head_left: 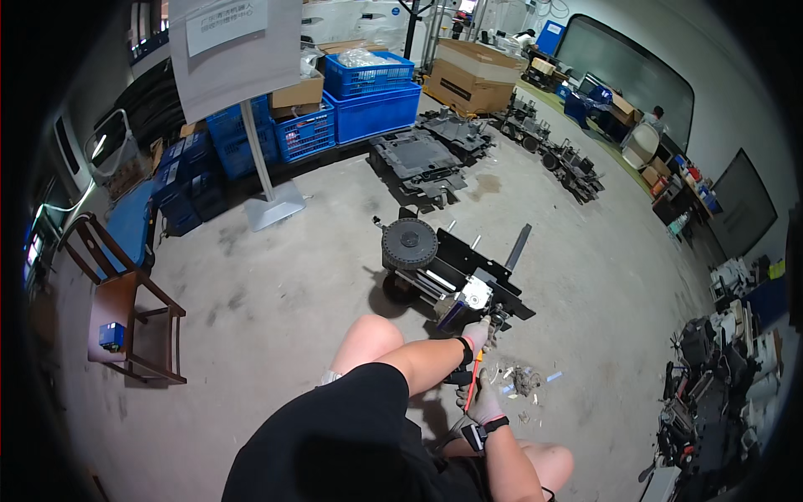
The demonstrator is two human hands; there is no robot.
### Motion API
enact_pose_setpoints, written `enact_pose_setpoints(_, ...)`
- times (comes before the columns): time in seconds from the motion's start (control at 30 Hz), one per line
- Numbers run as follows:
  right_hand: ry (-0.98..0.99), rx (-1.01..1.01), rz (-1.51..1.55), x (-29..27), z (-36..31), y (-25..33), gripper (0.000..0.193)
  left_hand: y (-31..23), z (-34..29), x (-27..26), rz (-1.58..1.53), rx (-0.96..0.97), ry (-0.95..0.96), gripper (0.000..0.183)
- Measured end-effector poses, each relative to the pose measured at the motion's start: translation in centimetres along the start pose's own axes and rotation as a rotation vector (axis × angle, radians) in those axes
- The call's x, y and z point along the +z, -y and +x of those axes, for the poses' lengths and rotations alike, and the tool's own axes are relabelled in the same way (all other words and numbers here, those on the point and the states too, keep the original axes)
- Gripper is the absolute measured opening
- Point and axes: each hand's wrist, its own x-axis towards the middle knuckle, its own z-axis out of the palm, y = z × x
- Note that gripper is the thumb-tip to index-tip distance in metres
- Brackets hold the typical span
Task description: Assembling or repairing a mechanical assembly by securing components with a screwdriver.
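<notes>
A black machine chassis (485,276) with a round ribbed wheel (409,243) and a white part (477,294) lies on the concrete floor in front of my knees. My left hand (477,334), in a grey glove, rests against the chassis near the white part. My right hand (483,403), also gloved, grips the handle of a long red-and-orange tool (473,378) whose tip points up toward the chassis. Small scraps and debris (524,381) lie on the floor just right of my hands.
A wooden chair (125,309) with a small blue box stands at left. A sign stand (268,180), blue crates (368,96) and cardboard boxes (473,75) are behind. More black chassis parts (427,159) lie farther back; machine parts pile up at right (719,385).
</notes>
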Motion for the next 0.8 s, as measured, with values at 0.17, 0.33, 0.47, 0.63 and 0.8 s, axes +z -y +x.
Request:
enact_pose_setpoints(0.17, 0.352, 0.127, 0.013, -2.9, 2.1, -0.2, 0.05, -0.6, 1.3, -1.4, -0.162, -0.099, 0.145, 0.044)
enact_pose_setpoints(0.33, -0.319, -0.24, -0.843, -3.2, 2.4, -0.2, 0.044, 1.0, 0.5, 2.0, 0.267, 0.244, -0.345, 0.039)
enact_pose_setpoints(0.47, -0.113, -0.162, -0.512, -4.1, 2.3, -0.6, 0.039, 0.4, 0.3, 1.7, 0.278, 0.191, -0.205, 0.036)
enact_pose_setpoints(0.63, 0.075, 0.098, -0.02, -1.3, -0.6, -0.1, 0.044, -1.0, 0.8, -1.4, -0.128, -0.167, 0.272, 0.03)
enact_pose_setpoints(0.8, 0.338, 0.116, -0.028, -2.8, 1.5, -1.3, 0.043, -0.3, 2.1, -1.5, -0.096, -0.092, 0.219, 0.033)
